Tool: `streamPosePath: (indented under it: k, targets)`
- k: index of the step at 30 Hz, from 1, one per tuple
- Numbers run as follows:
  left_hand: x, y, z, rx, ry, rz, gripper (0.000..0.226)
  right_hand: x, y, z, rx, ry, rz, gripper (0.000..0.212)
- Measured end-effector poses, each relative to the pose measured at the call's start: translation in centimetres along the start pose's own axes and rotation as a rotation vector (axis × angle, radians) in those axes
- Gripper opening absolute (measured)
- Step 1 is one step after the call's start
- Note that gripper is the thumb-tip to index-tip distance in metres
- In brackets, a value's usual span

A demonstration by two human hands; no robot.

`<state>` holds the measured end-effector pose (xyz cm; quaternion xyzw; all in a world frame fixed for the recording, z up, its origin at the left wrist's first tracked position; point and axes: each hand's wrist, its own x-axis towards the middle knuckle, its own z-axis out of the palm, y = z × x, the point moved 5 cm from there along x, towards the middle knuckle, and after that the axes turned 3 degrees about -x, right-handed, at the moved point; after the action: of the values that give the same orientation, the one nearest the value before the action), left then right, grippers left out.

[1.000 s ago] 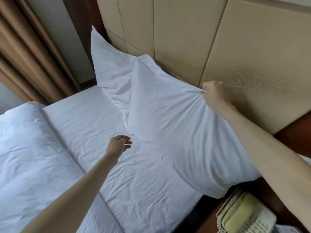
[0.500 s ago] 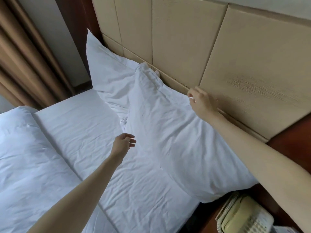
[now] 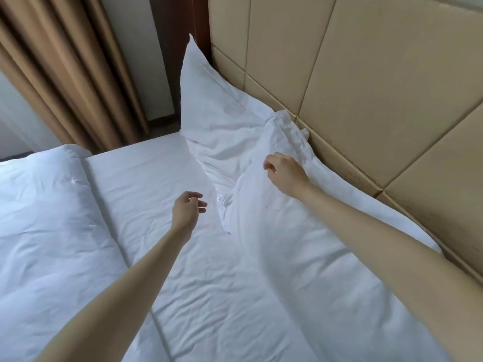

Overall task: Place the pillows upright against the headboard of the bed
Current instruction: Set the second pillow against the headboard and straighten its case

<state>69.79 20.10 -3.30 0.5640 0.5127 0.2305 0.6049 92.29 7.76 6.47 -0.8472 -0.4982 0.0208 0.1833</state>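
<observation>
Two white pillows lean against the tan padded headboard (image 3: 366, 87). The far pillow (image 3: 209, 100) stands upright in the bed's far corner, one tip pointing up. The near pillow (image 3: 300, 226) slants against the headboard, and its crumpled top edge overlaps the far one. My right hand (image 3: 283, 173) rests on the near pillow's upper face with loosely curled fingers that grip nothing. My left hand (image 3: 188, 207) hovers over the white sheet (image 3: 146, 178) just left of the near pillow, fingers loose and apart, empty.
A thick white duvet (image 3: 47, 205) lies folded back on the left of the bed. Brown curtains (image 3: 65, 61) hang beyond the bed's far side, next to a dark wooden strip (image 3: 180, 48) beside the headboard.
My right hand let go of the near pillow's top edge and moved down onto its face. The pillow's top has slumped. The view turned left, so the bedside phone is out of sight.
</observation>
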Motion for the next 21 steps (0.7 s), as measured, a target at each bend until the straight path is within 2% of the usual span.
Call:
streamPosePath:
  k: [4, 8, 12, 14, 16, 18, 21]
  targets:
    - [5.1, -0.8, -0.6, -0.004, 0.051, -0.03, 0.028, 5.6, -0.4, 3.6, -0.094, -0.096, -0.023, 0.026]
    - [9.5, -1.7, -0.2, -0.003, 0.068, -0.052, 0.028, 10.4, 0.2, 6.2, -0.518, -0.17, -0.126, 0.031]
    - [13.9, -2.1, 1.8, -0.016, 0.064, -0.075, 0.026, 13.0, 3.5, 6.5, -0.804, -0.2, -0.033, 0.037]
    - [15.8, -2.2, 3.6, -0.013, 0.031, -0.095, 0.02, 12.9, 5.4, 7.3, -0.841, -0.326, -0.001, 0.047]
    - [17.4, -2.4, 5.6, 0.018, -0.027, -0.124, 0.018, 11.9, 6.9, 8.5, -0.855, -0.48, -0.009, 0.047]
    - [18.8, -2.8, 7.7, 0.057, -0.081, -0.157, 0.028, 10.8, 8.2, 9.5, -0.87, -0.612, -0.008, 0.043]
    - [20.2, -3.6, 10.4, 0.099, -0.156, -0.191, 0.039, 9.5, 10.3, 10.3, -0.76, -0.791, 0.126, 0.038]
